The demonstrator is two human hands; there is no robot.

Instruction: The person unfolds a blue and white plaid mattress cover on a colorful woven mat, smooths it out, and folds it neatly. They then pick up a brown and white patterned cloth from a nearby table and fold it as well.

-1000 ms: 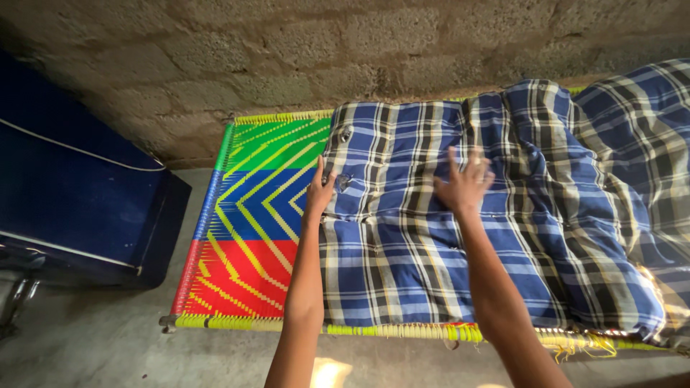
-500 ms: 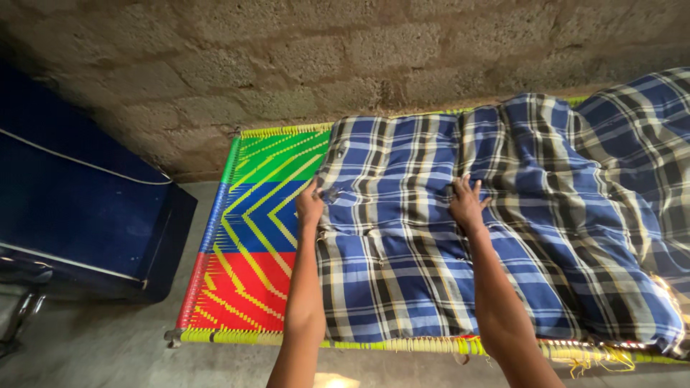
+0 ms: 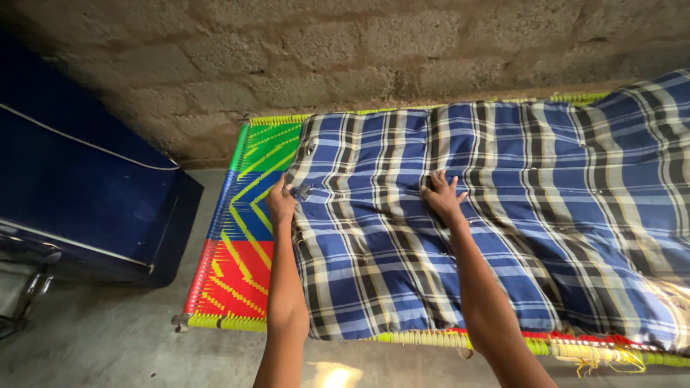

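1. Blue-and-white checked quilt [image 3: 460, 215] now drawn further along the woven cot [image 3: 237, 251] toward its left end; about a second ago a wide band of green, blue and red weave lay bare there, now only a narrow strip remains.
2. Hump and deep folds seen earlier across the quilt's middle now mostly gone; cloth lying much flatter from the cot's far edge by the block wall [image 3: 345, 57] to its near edge, with slight rumpling only toward the right end.
3. Left hand [image 3: 280, 205] closed on the quilt's left border, fingers curled round the hem roughly midway between far and near edges; grip looks like a pinch of the cloth, fingertips hidden under the fold.
4. Right hand [image 3: 442, 197] spread, palm down, pressed flat onto the quilt's top near the middle of the cot; earlier lifted with fingers fanned, since then lowered onto the cloth.
5. Judged from this: pulling and smoothing well advanced, quilt almost covering the cot, left strip of weave and yellow fringe on the near edge uncovered.
6. Dark blue box [image 3: 86, 194] standing on the concrete floor [image 3: 108, 345] beyond the cot's left end, apart from both hands, unchanged.
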